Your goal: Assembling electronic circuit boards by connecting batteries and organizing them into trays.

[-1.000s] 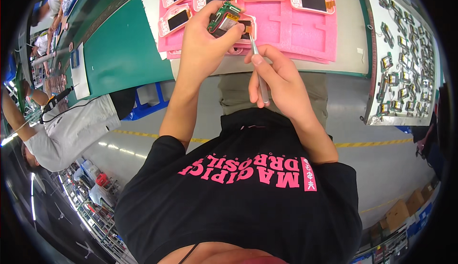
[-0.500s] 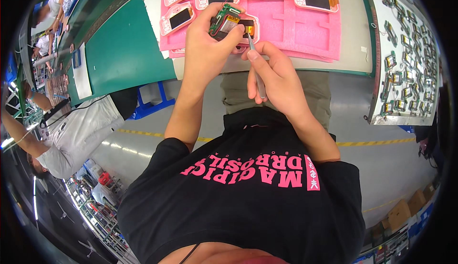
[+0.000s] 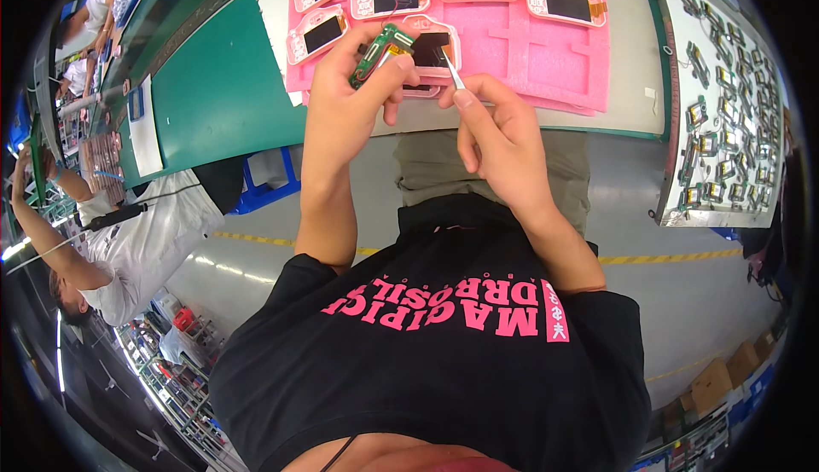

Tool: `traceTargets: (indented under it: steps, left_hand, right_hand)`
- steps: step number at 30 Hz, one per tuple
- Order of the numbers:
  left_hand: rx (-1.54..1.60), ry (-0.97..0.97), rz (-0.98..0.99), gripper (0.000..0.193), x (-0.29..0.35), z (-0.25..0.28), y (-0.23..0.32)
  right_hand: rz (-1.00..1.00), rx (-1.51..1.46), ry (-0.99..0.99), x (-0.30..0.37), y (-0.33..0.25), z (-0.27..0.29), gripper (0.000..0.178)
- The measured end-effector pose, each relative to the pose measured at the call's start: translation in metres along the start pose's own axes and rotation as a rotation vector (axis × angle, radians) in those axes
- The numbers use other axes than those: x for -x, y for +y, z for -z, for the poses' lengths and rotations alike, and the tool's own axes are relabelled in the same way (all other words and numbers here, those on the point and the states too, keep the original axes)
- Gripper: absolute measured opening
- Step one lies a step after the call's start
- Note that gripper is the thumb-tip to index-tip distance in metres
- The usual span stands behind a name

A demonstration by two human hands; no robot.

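Observation:
My left hand [image 3: 348, 88] is closed on a green circuit board [image 3: 370, 61] with a small silver-and-yellow battery, tilted over the left side of a pink casing. That pink casing [image 3: 455, 39] lies at the near edge of the pink foam tray, and a dark screen [image 3: 429, 49] shows inside it. In my right hand [image 3: 505, 135] is a pair of metal tweezers [image 3: 455, 72], pinched between thumb and fingers. Their tips point into the right part of the casing, by the screen's orange flex cable. Whether they grip the cable is too small to tell.
Several more pink casings with dark screens [image 3: 567, 1] sit in the pink foam tray [image 3: 537, 67]. To the right stands a white board [image 3: 674, 184] covered with several circuit boards. A green mat [image 3: 222, 88] covers the bench at left. Another person [image 3: 153, 225] works farther left.
My left hand has shifted left and slightly nearer with the circuit board, uncovering more of the screen. My right hand has moved slightly right, and the tweezers remain at the casing.

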State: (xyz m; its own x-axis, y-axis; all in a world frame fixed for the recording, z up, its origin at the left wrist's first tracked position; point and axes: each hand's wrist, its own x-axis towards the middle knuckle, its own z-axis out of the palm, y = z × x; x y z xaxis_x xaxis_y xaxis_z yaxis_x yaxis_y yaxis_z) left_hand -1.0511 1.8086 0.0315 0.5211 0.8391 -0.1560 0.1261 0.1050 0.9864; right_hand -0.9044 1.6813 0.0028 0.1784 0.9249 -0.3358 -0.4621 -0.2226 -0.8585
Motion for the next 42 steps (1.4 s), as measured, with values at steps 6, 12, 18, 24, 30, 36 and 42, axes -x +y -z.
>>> traceTargets:
  steps: [6, 12, 18, 24, 30, 36, 42]
  left_hand:
    - [0.037, -0.084, 0.074, 0.021, 0.007, 0.011, -0.004]
    - [0.049, -0.121, 0.125, 0.016, 0.008, 0.012, -0.002]
    - [0.04, -0.143, 0.123, 0.016, 0.007, 0.011, -0.003]
    - [0.038, -0.123, 0.109, 0.015, 0.007, 0.01, -0.004]
    - [0.018, -0.115, 0.094, 0.018, 0.009, 0.011, -0.008]
    - [0.004, -0.117, 0.097, 0.018, 0.011, 0.009, -0.008]
    - [-0.039, -0.114, 0.081, 0.014, 0.01, 0.002, -0.002]
  right_hand:
    - [0.176, 0.054, 0.084, 0.0, 0.01, -0.006, 0.018]
    - [0.288, 0.272, 0.164, 0.001, 0.013, -0.003, 0.021]
    - [0.384, 0.446, 0.201, 0.001, 0.014, 0.001, 0.022]
    - [0.399, 0.506, 0.189, 0.002, 0.01, 0.004, 0.024]
    - [0.415, 0.533, 0.192, 0.003, 0.013, 0.005, 0.024]
    - [0.401, 0.557, 0.178, 0.005, 0.011, 0.004, 0.023]
    - [0.421, 0.561, 0.182, 0.005, 0.013, 0.006, 0.024]
